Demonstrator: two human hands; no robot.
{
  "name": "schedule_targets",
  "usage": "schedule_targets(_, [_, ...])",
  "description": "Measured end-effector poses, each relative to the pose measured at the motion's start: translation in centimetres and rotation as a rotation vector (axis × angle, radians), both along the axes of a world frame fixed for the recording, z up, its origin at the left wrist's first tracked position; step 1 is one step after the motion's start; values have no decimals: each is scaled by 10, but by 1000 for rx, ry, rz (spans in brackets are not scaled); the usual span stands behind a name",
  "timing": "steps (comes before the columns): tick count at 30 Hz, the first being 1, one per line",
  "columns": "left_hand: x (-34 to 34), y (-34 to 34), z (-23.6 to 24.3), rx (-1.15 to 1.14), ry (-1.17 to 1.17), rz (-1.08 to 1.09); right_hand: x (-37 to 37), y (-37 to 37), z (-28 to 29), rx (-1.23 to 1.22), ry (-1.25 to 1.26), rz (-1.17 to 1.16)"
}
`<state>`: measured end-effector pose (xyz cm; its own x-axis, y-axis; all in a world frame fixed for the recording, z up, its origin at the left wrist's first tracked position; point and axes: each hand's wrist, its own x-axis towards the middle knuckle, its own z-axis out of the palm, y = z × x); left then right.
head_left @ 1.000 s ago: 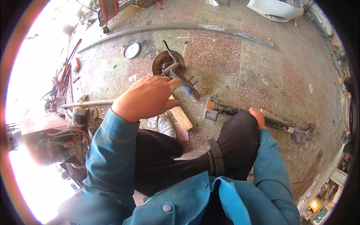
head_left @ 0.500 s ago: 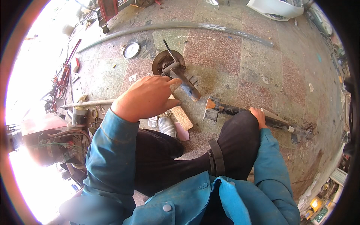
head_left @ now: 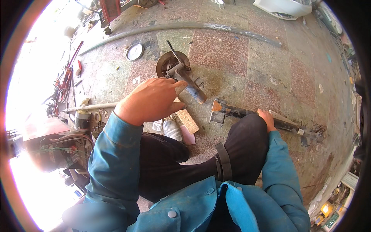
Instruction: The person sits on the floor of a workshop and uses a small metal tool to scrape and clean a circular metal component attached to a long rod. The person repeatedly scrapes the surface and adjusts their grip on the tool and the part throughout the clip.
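My left hand [head_left: 152, 98] hangs in front of a rusty brake disc [head_left: 163, 63] joined to a dark metal strut [head_left: 195, 92]. Its fingers are loosely bent, with the thumb apart and nothing visible between them; whether the fingertips touch the strut I cannot tell. My right hand [head_left: 266, 120], partly behind my right knee, has its fingers curled round a long dark metal part [head_left: 237, 111], which has an angled bracket at its left end. A light wooden block [head_left: 187, 121] lies between my legs, beside a grey shoe and a pink flat piece [head_left: 188, 138].
A long grey pipe [head_left: 174, 27] crosses the floor ahead, near a round metal lid [head_left: 135, 52]. A red wheeled jack [head_left: 110, 11] and white panel [head_left: 282, 7] lie farther off. At left are a metal machine [head_left: 50, 150], a pole [head_left: 92, 106] and tangled tools and hoses.
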<state>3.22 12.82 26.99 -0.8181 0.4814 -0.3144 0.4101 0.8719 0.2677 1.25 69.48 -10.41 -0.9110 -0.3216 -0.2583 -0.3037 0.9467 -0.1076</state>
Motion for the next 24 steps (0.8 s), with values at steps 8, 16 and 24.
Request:
schedule_targets(8, [1, 1, -1, -2, 7, -6, 0, -11, 16, 9, -49, -21])
schedule_targets(16, [2, 1, -2, 14, 32, 1, -2, -2, 9, 6, -31, 2])
schedule_targets(24, [-1, 2, -4, 2, 29, -13, -1, -8, 14, 9, -48, -9])
